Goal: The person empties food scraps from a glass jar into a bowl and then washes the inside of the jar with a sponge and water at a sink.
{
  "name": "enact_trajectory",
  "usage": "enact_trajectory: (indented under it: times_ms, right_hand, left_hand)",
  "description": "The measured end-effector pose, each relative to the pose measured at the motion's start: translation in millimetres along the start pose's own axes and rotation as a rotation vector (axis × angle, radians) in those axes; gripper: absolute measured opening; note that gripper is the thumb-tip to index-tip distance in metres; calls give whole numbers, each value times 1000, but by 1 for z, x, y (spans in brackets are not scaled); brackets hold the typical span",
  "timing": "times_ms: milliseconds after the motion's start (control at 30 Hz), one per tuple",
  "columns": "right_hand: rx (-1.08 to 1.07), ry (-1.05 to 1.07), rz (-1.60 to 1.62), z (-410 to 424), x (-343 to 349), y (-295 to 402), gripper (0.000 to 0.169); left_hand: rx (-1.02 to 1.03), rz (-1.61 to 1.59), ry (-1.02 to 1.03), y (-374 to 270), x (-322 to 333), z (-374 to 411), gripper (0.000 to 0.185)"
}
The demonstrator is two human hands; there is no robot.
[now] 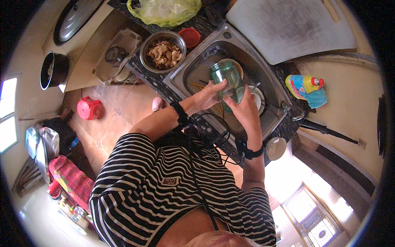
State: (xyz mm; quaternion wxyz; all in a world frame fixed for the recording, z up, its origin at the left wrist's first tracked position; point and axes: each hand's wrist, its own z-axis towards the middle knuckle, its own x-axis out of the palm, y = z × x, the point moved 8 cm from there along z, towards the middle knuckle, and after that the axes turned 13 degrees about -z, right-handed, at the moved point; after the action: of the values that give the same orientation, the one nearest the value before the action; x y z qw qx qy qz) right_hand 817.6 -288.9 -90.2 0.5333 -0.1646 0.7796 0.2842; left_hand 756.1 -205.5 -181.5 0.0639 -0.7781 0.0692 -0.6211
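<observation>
Both hands hold a greenish clear jar (pixel 227 77) over a stainless steel sink (pixel 197 55). My left hand (pixel 209 94) grips the jar from its left side, thumb on the wall. My right hand (pixel 245 106) clasps its lower right part. The jar is tilted, its threaded mouth pointing away from me; no lid shows on it. Behind and beside it in the sink lie a round dish with a tan rim (pixel 240 68), a white bowl (pixel 259 102) with a utensil, and thin sticks, perhaps chopsticks. The jar partly hides these dishes.
Left of the sink stand a metal bowl of pale brown slices (pixel 165 54), a red round container (pixel 189 37) and a yellow-green plastic bag (pixel 163 12). A cutting board (pixel 287 27) lies beyond. At right are a faucet (pixel 293 112), a yellow soap bottle (pixel 301 85) and a cream bowl (pixel 275 148).
</observation>
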Motion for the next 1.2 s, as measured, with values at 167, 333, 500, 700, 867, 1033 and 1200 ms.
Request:
enact_trajectory:
  times_ms: [167,333,500,700,867,1033,1200]
  right_hand:
    - [-37,1,-30,-10,-24,13,90]
    - [-254,-216,-45,-19,-39,10,76]
    - [-313,-210,313,-21,-49,13,60]
    - [-341,-230,588,-23,-50,14,52]
    - [-252,-219,814,-30,-41,-17,47]
    - [13,-331,739,-40,-23,-106,36]
    - [415,-423,729,-65,6,-206,36]
  left_hand:
    - [-31,-50,27,-1,10,1,67]
    - [-40,-248,24,-2,16,3,69]
    - [-91,-539,63,1,27,1,69]
    - [-185,-733,91,10,36,4,64]
    - [-227,-624,-17,19,39,5,63]
    - [-293,-335,-79,32,29,16,59]
    - [-277,391,37,45,30,35,57]
